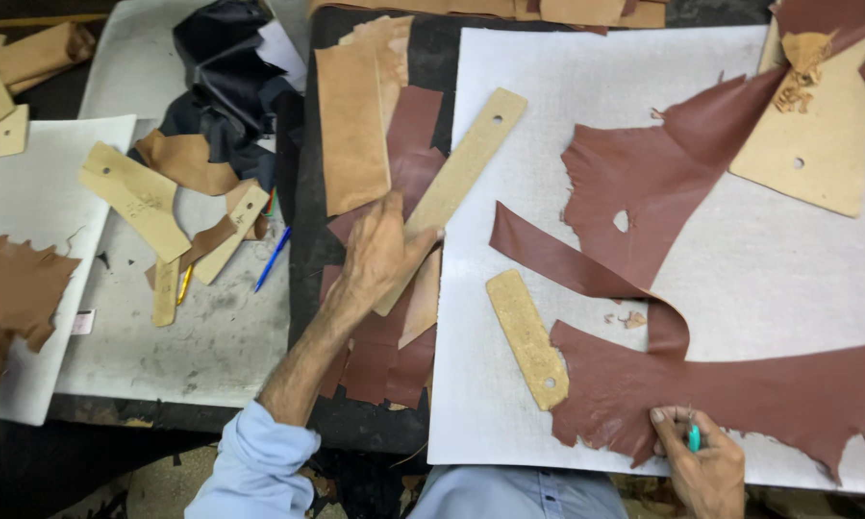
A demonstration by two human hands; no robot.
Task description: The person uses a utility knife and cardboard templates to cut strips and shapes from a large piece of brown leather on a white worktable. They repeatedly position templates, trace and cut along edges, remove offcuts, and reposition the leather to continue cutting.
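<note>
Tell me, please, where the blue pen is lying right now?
In the head view, the blue pen lies left of the left hand, on the grey board.

The leather sheet (740, 384) was reddish-brown; the long template (461, 178) was pale tan; the cutting board (548, 58) was white; the pen (272, 259) was blue.

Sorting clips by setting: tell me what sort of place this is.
Probably a leather-cutting workshop. A reddish-brown leather hide with cut-out gaps lies on a white cutting board, stiff board templates lie about, and cut leather pieces are stacked beside the left hand.
</note>
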